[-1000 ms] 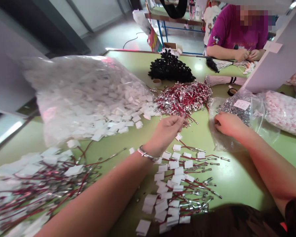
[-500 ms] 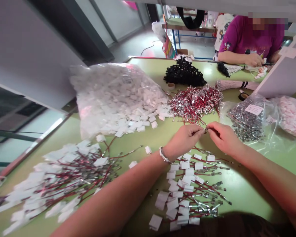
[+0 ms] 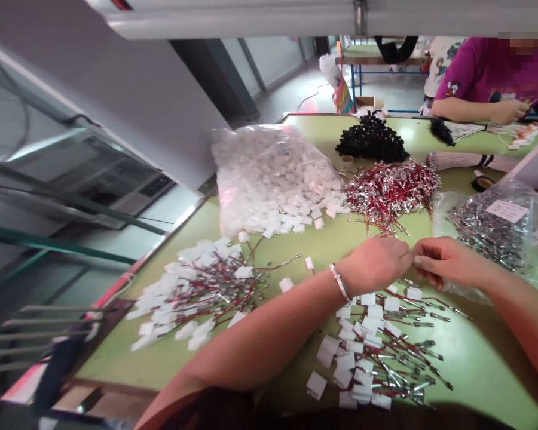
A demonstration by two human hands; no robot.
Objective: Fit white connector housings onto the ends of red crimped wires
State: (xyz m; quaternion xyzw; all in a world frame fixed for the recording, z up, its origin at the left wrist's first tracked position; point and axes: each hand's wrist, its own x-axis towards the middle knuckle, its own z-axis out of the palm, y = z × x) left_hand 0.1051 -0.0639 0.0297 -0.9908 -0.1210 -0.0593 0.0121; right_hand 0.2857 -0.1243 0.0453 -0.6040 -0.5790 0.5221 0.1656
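My left hand [image 3: 379, 264], with a silver bracelet at its wrist, is closed, knuckles up. Its fingertips meet those of my right hand [image 3: 446, 263], whose thumb and forefinger are pinched together. Whatever lies between the fingertips is too small and covered to make out. Just beyond both hands is a heap of short red wires with metal terminals [image 3: 392, 191]. Below my wrists lie rows of red wires carrying white connector housings [image 3: 374, 312] at one end and metal ends at the other.
Left lies another pile of red wires with white housings [image 3: 197, 257]. Behind it slumps a clear bag of white housings [image 3: 269, 167]. Black parts [image 3: 372, 140] are heaped at the back. A bag of metal parts [image 3: 493, 230] lies right. Across the table a person in purple [image 3: 479, 74] works.
The camera view has shifted, so the table's left edge shows more. My left hand has rolled over, knuckles up, and both hands stay together at the fingertips.
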